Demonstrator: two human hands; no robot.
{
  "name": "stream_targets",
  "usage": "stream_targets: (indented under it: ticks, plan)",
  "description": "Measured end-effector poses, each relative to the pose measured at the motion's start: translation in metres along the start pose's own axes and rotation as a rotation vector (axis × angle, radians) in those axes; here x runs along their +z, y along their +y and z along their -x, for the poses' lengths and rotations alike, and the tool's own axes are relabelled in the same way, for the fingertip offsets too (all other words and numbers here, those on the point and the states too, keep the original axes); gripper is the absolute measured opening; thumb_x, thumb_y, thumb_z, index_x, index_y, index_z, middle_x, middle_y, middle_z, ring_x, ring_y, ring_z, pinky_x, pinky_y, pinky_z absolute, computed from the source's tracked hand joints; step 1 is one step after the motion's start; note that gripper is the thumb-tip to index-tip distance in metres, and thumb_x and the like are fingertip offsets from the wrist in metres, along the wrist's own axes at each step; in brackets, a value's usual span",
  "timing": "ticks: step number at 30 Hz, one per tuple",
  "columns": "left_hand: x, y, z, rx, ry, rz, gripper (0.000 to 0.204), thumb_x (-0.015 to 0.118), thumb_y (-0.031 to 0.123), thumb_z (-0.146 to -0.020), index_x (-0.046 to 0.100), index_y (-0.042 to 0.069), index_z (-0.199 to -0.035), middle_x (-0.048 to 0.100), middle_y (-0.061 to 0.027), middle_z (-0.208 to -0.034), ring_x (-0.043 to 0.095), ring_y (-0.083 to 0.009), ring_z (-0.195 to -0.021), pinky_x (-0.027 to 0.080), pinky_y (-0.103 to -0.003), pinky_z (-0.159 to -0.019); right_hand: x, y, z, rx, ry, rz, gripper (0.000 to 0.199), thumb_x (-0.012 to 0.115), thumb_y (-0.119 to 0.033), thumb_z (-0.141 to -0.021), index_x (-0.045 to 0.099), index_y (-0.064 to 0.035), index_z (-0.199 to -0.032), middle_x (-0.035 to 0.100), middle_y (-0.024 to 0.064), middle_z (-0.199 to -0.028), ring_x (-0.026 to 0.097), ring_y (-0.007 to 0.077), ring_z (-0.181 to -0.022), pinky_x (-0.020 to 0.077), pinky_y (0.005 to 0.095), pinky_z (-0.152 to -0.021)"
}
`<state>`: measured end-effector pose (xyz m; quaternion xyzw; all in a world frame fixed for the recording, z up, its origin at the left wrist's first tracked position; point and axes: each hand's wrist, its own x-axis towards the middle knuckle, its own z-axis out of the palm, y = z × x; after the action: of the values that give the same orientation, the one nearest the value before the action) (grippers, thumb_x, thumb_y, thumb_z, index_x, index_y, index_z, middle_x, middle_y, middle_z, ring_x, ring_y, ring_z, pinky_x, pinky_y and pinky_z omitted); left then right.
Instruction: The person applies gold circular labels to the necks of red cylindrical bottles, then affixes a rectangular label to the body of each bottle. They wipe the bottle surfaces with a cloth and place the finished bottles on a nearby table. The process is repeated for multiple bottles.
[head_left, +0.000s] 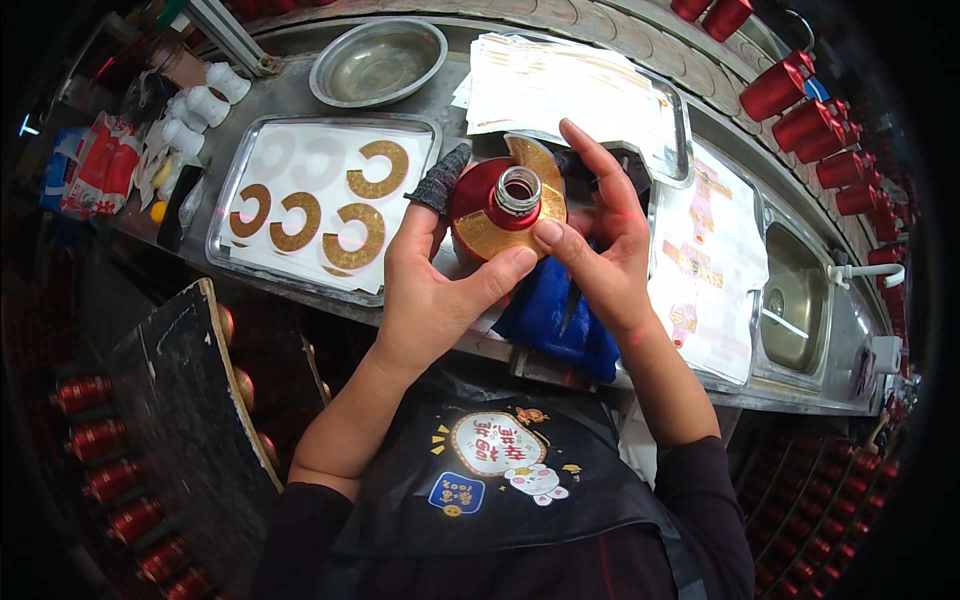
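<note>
Between my two hands is a red bottle (480,188), its silver threaded mouth tipped up toward me. A curved gold decal (490,240) lies around its shoulder, and one end of it stands up off the surface on the far side. My left hand (428,285) grips the bottle's left side, thumb at the decal's near edge; a dark cover wraps a fingertip. My right hand (612,265) presses its thumb on the decal near the neck, with a finger stretched upward. The fingers beneath the bottle are partly hidden.
Left of my hands, a metal tray (222,220) holds a sheet of gold C-shaped decals (295,222). Behind it stands a metal bowl (322,88). White sheets (570,90) are stacked at the back. Printed sheets (705,335) and a sink (800,240) lie right; a blue cloth (570,325) hangs in front.
</note>
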<state>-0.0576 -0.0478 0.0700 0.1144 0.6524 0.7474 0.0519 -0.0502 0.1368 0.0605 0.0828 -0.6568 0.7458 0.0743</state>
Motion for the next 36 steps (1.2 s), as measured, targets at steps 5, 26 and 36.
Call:
stream_targets:
  ticks: [5,26,36]
  plan:
    - [-0.001,-0.008,0.004,0.056,0.048,0.023,0.074,0.088,0.022,-0.082,0.051,-0.005,-0.14,0.059,-0.0161,-0.137,0.057,-0.0216,-0.128,0.043,-0.036,-0.11,0.004,-0.002,0.0,-0.003,0.026,0.001,0.079,0.076,-0.009,-0.088,0.038,-0.0024,-0.156,0.053,0.0076,-0.144,0.052,-0.0013,-0.07,0.0429,0.0155,-0.062]
    - [-0.003,-0.021,0.038,0.546,0.253,-0.905,0.039,0.07,0.041,-0.091,0.077,0.01,-0.112,0.05,-0.0251,-0.143,0.05,-0.0409,-0.135,0.025,-0.062,-0.115,0.006,0.004,-0.002,0.009,0.02,0.017,0.071,0.074,-0.009,-0.091,0.041,-0.0009,-0.154,0.054,0.0107,-0.143,0.062,0.0033,-0.084,0.0497,0.0177,-0.072]
    - [0.021,-0.01,0.037,0.562,0.253,-1.167,0.03,0.077,0.031,-0.082,0.078,0.015,-0.107,0.043,-0.0222,-0.149,0.037,-0.0458,-0.143,0.013,-0.069,-0.117,0.007,0.004,-0.011,-0.021,0.04,-0.047,0.051,0.063,-0.002,-0.097,0.05,0.0016,-0.146,0.059,0.0111,-0.139,0.059,0.0144,-0.12,0.0482,0.0282,-0.102]
